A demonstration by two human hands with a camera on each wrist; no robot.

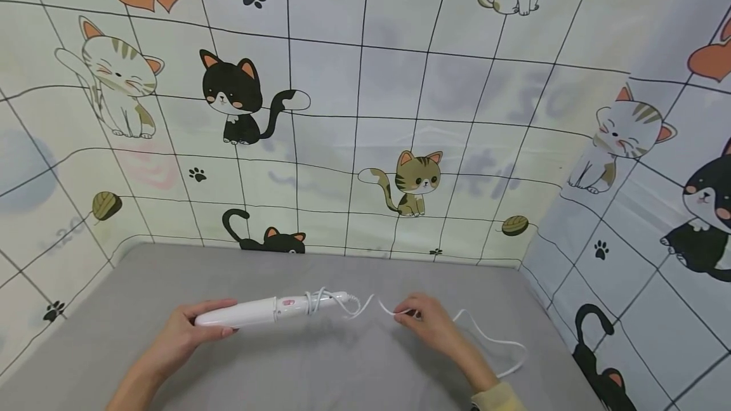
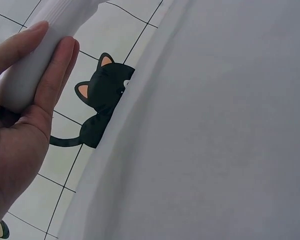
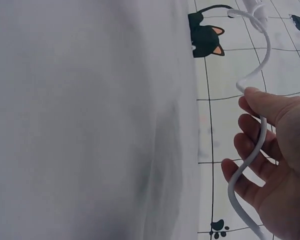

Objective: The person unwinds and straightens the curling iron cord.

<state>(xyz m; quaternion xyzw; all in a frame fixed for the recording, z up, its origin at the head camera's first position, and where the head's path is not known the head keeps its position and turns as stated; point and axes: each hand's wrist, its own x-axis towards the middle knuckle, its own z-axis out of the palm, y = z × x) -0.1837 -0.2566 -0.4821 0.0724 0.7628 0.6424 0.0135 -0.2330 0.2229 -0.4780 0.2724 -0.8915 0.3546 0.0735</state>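
A white corded hair styling iron (image 1: 245, 314) with a small reddish mark is held above the grey surface in the head view. My left hand (image 1: 177, 338) grips its thick end between thumb and fingers; the left wrist view shows the palm round that rounded end. White cord (image 1: 505, 342) is wound about the narrow end, then runs rightward to my right hand (image 1: 431, 328). There, thumb and forefinger pinch it. In the right wrist view, the cord (image 3: 232, 190) passes across the other, loosely curled fingers. Its far end is hidden beyond the right forearm.
A grey cloth-covered surface (image 1: 354, 379) lies under both hands. Pale curtain-like walls (image 1: 325, 81) printed with grid lines, cats and paws enclose it at the back, left and right. The right wall (image 1: 634, 233) stands beyond the trailing cord.
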